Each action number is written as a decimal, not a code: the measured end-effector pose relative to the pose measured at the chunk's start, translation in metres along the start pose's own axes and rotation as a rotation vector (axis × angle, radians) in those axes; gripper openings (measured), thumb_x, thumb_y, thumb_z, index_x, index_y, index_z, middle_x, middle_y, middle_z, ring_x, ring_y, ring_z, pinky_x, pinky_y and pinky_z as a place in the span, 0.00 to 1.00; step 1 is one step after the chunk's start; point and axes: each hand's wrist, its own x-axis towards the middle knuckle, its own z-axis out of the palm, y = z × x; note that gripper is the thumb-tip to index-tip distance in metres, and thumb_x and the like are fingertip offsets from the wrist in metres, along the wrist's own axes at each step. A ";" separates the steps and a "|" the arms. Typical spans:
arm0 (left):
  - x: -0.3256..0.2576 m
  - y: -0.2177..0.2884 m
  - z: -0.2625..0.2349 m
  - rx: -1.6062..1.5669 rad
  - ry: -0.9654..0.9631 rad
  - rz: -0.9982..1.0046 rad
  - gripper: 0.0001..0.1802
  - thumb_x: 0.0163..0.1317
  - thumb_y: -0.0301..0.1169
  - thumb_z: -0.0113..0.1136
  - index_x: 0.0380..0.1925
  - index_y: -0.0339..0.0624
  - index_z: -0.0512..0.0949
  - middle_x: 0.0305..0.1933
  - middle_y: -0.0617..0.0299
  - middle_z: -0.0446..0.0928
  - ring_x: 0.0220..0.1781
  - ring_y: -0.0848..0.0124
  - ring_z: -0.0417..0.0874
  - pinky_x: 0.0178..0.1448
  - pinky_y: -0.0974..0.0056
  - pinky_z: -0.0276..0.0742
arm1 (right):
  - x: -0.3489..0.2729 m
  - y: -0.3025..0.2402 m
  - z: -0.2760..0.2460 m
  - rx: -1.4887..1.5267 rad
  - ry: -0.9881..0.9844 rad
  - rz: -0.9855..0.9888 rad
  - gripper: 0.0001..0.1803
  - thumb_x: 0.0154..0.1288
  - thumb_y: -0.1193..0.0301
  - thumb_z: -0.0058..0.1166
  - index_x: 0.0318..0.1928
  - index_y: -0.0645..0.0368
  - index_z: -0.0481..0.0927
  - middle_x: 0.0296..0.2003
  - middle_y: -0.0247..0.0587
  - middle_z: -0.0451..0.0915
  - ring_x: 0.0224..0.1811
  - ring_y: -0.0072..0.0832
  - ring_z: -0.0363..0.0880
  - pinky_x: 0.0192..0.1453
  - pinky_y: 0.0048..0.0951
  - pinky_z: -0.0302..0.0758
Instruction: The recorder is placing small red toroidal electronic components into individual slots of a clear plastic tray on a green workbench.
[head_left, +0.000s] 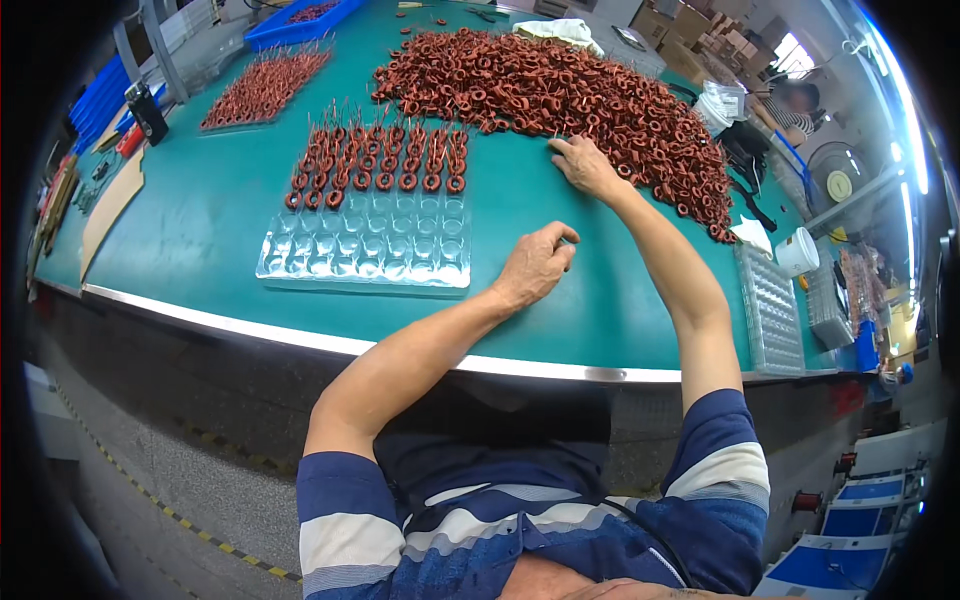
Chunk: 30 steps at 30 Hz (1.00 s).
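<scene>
My left hand (540,262) rests over the green table just right of a clear plastic tray (365,270). Its fingers are curled, with a gap between thumb and forefinger and nothing visible in it. Farther out, my right hand (588,168) reaches to the near edge of a large pile of red ring coils (560,85). Its fingertips are drawn together there; what they hold, if anything, is too small to tell. Red wire-wound coils (380,165) with upright leads stand in the tray's far rows, while bare round cups show in its near rows.
A second tray of coils (265,88) lies at the far left, near a blue bin (305,22). Stacked clear trays (770,310) and a white tub (797,252) stand at the right edge. A white cloth (558,33) lies behind the pile. Another person (793,105) is at the far right.
</scene>
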 end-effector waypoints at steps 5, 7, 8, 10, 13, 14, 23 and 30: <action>0.001 -0.003 -0.005 -0.043 -0.036 -0.023 0.13 0.66 0.29 0.50 0.46 0.34 0.74 0.25 0.64 0.75 0.23 0.78 0.74 0.27 0.70 0.72 | -0.012 -0.021 -0.001 0.169 0.106 -0.091 0.11 0.67 0.70 0.49 0.48 0.54 0.78 0.39 0.52 0.74 0.45 0.48 0.73 0.50 0.44 0.72; 0.000 0.001 -0.008 -0.214 0.035 -0.101 0.14 0.65 0.31 0.52 0.47 0.34 0.72 0.26 0.60 0.78 0.25 0.72 0.78 0.28 0.66 0.74 | -0.031 -0.043 -0.012 0.298 0.135 -0.061 0.10 0.67 0.69 0.51 0.47 0.54 0.78 0.39 0.50 0.75 0.46 0.46 0.73 0.50 0.42 0.72; 0.003 -0.005 -0.011 -0.266 0.076 -0.110 0.20 0.66 0.32 0.53 0.54 0.33 0.66 0.30 0.58 0.77 0.25 0.74 0.77 0.26 0.68 0.73 | -0.041 -0.056 -0.022 0.360 0.152 -0.039 0.11 0.66 0.69 0.52 0.47 0.54 0.78 0.39 0.48 0.76 0.45 0.46 0.74 0.50 0.42 0.73; 0.012 -0.005 -0.013 -0.409 0.129 -0.135 0.28 0.67 0.33 0.53 0.62 0.31 0.58 0.43 0.53 0.76 0.30 0.72 0.79 0.30 0.69 0.76 | -0.065 -0.072 -0.035 0.497 0.231 -0.003 0.11 0.66 0.69 0.53 0.47 0.54 0.78 0.39 0.48 0.78 0.44 0.46 0.76 0.48 0.42 0.74; 0.018 -0.007 -0.017 -0.600 0.097 -0.114 0.32 0.69 0.35 0.53 0.65 0.31 0.54 0.50 0.51 0.73 0.41 0.70 0.79 0.40 0.69 0.78 | -0.098 -0.096 -0.046 0.700 0.274 0.049 0.12 0.65 0.73 0.55 0.49 0.59 0.75 0.41 0.48 0.81 0.43 0.41 0.81 0.47 0.36 0.77; 0.016 -0.006 -0.016 -0.616 0.081 -0.130 0.29 0.70 0.34 0.52 0.64 0.32 0.56 0.49 0.53 0.73 0.42 0.71 0.79 0.42 0.69 0.79 | -0.106 -0.102 -0.046 0.691 0.275 0.078 0.14 0.65 0.75 0.54 0.51 0.62 0.71 0.42 0.51 0.81 0.45 0.40 0.82 0.47 0.35 0.78; 0.015 -0.015 -0.025 -0.506 0.048 -0.152 0.09 0.70 0.30 0.50 0.45 0.37 0.71 0.34 0.63 0.75 0.29 0.78 0.75 0.29 0.74 0.72 | -0.125 -0.119 -0.064 0.748 0.368 0.157 0.19 0.65 0.75 0.55 0.55 0.63 0.69 0.47 0.53 0.80 0.50 0.43 0.80 0.51 0.35 0.78; 0.008 0.006 -0.028 -0.693 -0.203 -0.290 0.14 0.70 0.36 0.48 0.47 0.38 0.74 0.31 0.66 0.72 0.23 0.80 0.69 0.23 0.75 0.61 | -0.127 -0.093 -0.076 0.567 0.443 -0.109 0.17 0.58 0.73 0.62 0.49 0.55 0.78 0.50 0.42 0.78 0.51 0.39 0.77 0.50 0.36 0.78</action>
